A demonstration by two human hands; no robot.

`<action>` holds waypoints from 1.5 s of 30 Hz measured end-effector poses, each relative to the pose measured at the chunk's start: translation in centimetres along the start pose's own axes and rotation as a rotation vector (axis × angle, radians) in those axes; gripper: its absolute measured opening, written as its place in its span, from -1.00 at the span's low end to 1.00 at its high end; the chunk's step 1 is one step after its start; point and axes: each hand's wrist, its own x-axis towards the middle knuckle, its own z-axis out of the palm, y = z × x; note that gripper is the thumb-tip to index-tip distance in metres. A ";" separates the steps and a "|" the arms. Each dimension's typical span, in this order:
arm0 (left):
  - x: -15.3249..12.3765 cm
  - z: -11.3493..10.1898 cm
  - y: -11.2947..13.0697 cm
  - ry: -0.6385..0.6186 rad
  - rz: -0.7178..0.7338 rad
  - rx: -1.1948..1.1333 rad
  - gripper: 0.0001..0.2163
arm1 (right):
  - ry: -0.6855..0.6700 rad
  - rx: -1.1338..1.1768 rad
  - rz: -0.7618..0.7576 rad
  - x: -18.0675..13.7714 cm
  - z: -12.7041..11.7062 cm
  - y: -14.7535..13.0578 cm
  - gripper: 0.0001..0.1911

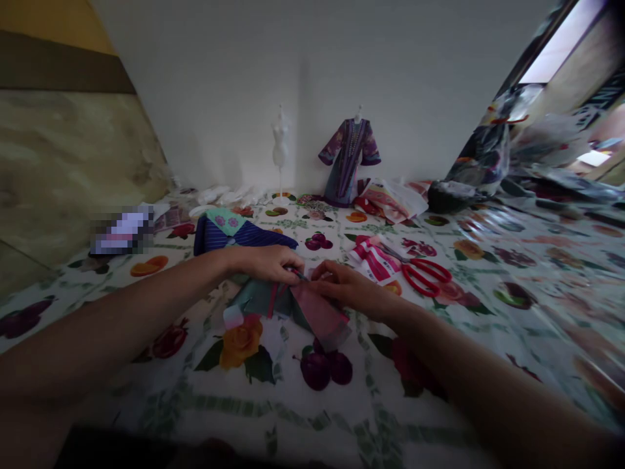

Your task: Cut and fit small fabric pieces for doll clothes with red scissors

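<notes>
The left grip [261, 262] and the right grip [342, 286] are being held close together, their fingertips pinched on a small teal and pink fabric piece [297, 306], so that its layers are being pressed flat on the floral-covered bench [517, 326]; red-handled scissors [422, 277] are being left near the right grip, within reach.

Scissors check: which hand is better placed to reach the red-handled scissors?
Right, likely: the right hand is on the pink and teal fabric nearest the red-handled scissors; the left hand lies farther away, beyond it.
</notes>
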 end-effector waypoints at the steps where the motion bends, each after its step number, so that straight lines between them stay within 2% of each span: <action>1: 0.0 -0.1 0.1 -0.005 0.003 -0.001 -0.86 | -0.009 0.005 -0.007 0.0 0.0 0.0 -0.72; 6: -0.2 -0.4 0.6 -0.003 0.018 -0.012 -0.85 | -0.062 0.027 -0.038 0.0 0.0 0.2 -0.71; 14: 0.1 -0.6 1.1 0.034 0.030 -0.040 -0.90 | -0.029 -0.069 -0.092 0.2 0.0 0.2 -0.78; 18: -0.1 -0.8 1.1 0.037 0.010 -0.036 -0.89 | -0.032 -0.155 -0.133 0.2 -0.6 0.4 -0.73; 24: -0.7 -1.3 0.5 0.067 -0.017 -0.042 -0.78 | -0.085 -0.160 -0.073 -0.1 -1.2 0.2 -0.74; 32: -0.7 -1.4 -0.2 0.073 -0.023 -0.065 -0.74 | -0.041 -0.193 -0.057 -0.5 -2.1 -0.2 -0.68; 36: -0.1 -0.7 -0.4 0.069 -0.014 -0.001 -0.71 | -0.014 -0.257 -0.018 -0.7 -2.5 -0.6 -0.65; 41: 0.7 0.3 -0.9 0.177 -0.043 0.100 -0.76 | 0.111 -0.427 -0.014 -0.2 -2.5 -0.1 -0.64; 45: 0.7 0.6 -0.9 0.345 -0.065 0.157 -0.83 | 0.169 -0.508 -0.034 0.1 -2.4 0.2 -0.65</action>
